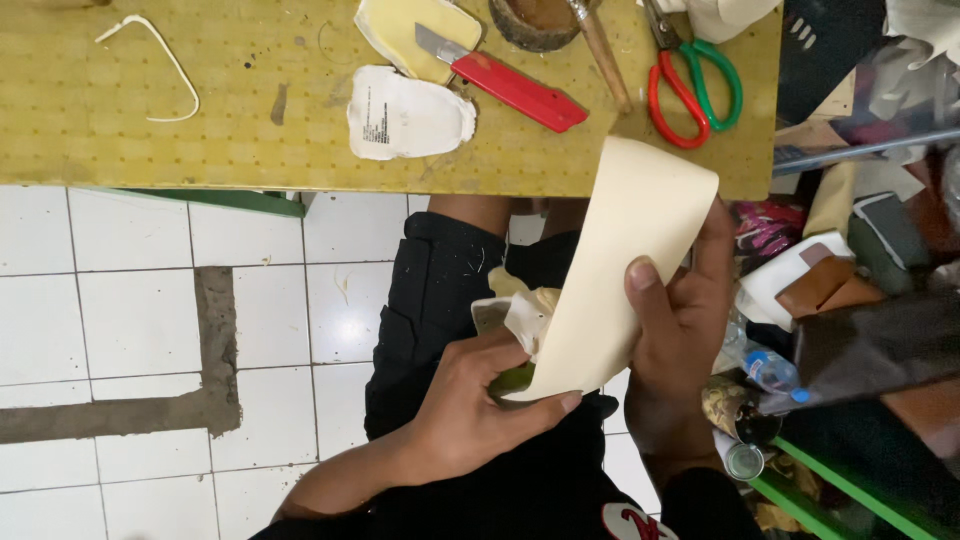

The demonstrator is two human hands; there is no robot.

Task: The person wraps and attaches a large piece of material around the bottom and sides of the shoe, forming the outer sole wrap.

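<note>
Both my hands hold a long cream strip of sheet material (625, 260) over my lap. My right hand (680, 340) grips its right edge, thumb on top of the sheet. My left hand (475, 405) pinches the strip's lower end with the thumb and also closes around a bundle of cream scraps (515, 310) and something green. The strip's upper end overlaps the front edge of the yellow work board (200, 110).
On the board lie a red utility knife (505, 85), red and green handled scissors (695, 85), a white cut piece (405, 115), a cream piece (410, 30), a round pot with a brush (540, 20) and a thin white cord (165, 65). Clutter and a plastic bottle (765, 368) crowd the right. White floor tiles lie left.
</note>
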